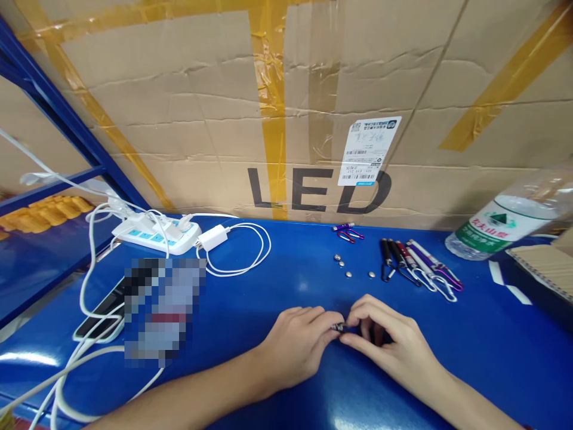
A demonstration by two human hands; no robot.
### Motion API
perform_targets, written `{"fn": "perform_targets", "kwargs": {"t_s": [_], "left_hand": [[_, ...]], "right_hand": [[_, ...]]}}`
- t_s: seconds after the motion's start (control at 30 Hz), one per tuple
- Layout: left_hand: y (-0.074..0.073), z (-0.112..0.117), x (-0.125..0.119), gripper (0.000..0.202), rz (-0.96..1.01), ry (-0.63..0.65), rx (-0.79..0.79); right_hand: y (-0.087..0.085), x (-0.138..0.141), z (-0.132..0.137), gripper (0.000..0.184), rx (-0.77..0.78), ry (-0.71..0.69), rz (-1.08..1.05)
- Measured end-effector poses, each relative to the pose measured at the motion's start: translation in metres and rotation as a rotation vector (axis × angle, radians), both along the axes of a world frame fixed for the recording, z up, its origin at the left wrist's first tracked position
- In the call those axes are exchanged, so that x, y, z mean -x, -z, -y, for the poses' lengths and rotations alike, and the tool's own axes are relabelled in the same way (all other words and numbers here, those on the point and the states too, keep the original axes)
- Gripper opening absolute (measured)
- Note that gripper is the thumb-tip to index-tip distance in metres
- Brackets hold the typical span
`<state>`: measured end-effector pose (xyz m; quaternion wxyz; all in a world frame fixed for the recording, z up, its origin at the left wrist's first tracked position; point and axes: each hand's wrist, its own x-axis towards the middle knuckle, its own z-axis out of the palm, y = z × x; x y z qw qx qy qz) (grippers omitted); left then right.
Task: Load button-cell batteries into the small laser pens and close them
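Observation:
My left hand [299, 340] is closed, thumb and fingers pinched round a small dark metal piece [338, 327]. Most of that piece is hidden in the fingers; only its shiny end shows. From the other side my right hand [387, 337] brings its curled thumb and forefinger together at this end. Beyond the hands lie several button cells [348, 275]. A purple mini flashlight [344, 227] with a carabiner lies near the box. To the right, several more pen-shaped mini flashlights [405, 257], black, red, purple and silver, lie side by side with their carabiners.
A large cardboard box [201, 131] marked LED stands behind the blue table [286, 263]. At left are a white power strip [156, 233], white cables, a charger [213, 237] and a phone [101, 313]. A water bottle [492, 227] leans at right.

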<state>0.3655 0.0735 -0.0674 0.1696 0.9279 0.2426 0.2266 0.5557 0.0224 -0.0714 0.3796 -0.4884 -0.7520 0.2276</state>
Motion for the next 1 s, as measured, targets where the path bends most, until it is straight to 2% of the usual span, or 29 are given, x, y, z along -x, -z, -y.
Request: {"fn": "perform_targets", "kwargs": {"t_s": [0.07, 0.27, 0.57, 0.67, 0.83, 1.0], "left_hand": [[-0.0008, -0.0005, -0.0001, 0.024, 0.027, -0.009, 0.045], [-0.0014, -0.0015, 0.0013, 0.025, -0.005, -0.014, 0.099], [-0.0001, -0.0036, 0.0, 0.024, 0.029, 0.019, 0.05], [-0.0001, -0.0038, 0.0, 0.025, 0.007, 0.019, 0.066], [-0.0006, -0.0035, 0.0006, 0.027, -0.022, 0.032, 0.121], [0.0018, -0.0037, 0.0002, 0.027, 0.002, 0.042, 0.083]], "right_hand": [[-0.0004, -0.0007, 0.0005, 0.017, -0.029, 0.006, -0.013], [-0.006, 0.0002, -0.0017, 0.01, -0.253, -0.007, -0.001], [-0.006, -0.0033, -0.0025, 0.01, -0.25, -0.063, 0.04], [-0.0042, -0.0063, -0.0016, 0.009, -0.265, -0.084, 0.103], [-0.0049, -0.008, -0.003, 0.011, -0.338, -0.105, 0.092], [-0.0084, -0.0063, -0.0039, 0.011, -0.359, -0.069, 0.098]]}}
